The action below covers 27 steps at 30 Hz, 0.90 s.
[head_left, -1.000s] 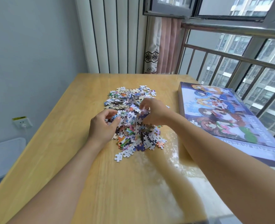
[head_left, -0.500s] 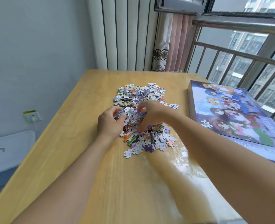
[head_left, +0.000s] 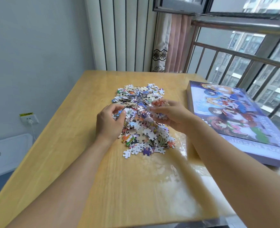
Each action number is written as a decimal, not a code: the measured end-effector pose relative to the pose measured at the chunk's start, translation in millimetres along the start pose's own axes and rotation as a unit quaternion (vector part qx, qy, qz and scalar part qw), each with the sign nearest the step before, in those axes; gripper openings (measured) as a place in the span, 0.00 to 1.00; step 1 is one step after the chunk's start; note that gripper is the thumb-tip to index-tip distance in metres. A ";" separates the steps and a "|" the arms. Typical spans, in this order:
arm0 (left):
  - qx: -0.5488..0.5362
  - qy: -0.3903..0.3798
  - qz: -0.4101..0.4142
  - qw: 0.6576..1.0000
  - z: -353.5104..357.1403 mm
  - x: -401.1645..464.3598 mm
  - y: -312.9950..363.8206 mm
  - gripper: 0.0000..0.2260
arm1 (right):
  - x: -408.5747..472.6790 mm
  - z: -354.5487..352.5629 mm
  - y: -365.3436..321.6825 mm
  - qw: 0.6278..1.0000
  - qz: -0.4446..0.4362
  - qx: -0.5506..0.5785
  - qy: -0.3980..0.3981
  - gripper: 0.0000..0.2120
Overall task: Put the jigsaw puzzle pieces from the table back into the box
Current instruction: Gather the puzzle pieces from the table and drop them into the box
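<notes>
Puzzle pieces (head_left: 142,122): heaped mid-table (head_left: 86,170), bare wood toward every edge. Right hand (head_left: 172,117) clutches a handful; left hand (head_left: 109,122) cupped, fingers curled among pieces. Box (head_left: 234,116): closed, right edge.

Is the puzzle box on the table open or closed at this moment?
Closed. The box lies flat with its printed lid on top; no inside is visible. The pieces are on the table.

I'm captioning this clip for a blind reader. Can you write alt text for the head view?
A person's right hand lifts a clump of jigsaw pieces from the pile on a wooden table while the left hand cups the pile's edge. The closed puzzle box lies to the right.
</notes>
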<state>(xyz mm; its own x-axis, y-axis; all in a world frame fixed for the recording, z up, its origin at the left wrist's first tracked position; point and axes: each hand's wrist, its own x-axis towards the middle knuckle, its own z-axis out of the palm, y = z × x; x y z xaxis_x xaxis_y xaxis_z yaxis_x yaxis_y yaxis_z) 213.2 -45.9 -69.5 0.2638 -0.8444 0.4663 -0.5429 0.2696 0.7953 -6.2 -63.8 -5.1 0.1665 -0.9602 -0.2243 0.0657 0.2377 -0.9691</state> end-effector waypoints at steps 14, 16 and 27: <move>-0.103 -0.085 0.053 0.990 15.9 -23.0 66.9 0.05 | -44.8 -12.4 11.1 0.958 0.123 0.256 -0.026 0.08; -0.103 -0.089 0.042 0.990 18.0 -23.9 72.0 0.05 | -51.2 -14.6 9.0 0.951 0.144 0.274 -0.019 0.16; -0.126 -0.160 0.008 0.979 45.4 -47.7 100.7 0.08 | -115.0 -39.7 -17.5 0.911 0.116 0.397 0.012 0.21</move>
<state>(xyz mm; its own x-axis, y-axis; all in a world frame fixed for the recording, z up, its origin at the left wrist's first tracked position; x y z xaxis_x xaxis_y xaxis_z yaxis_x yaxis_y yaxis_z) 109.7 0.5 -29.2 -0.0280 -0.9296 0.3675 -0.3198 0.3567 0.8778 -65.5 36.7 33.6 0.2451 -0.8711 -0.4256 0.7230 0.4567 -0.5183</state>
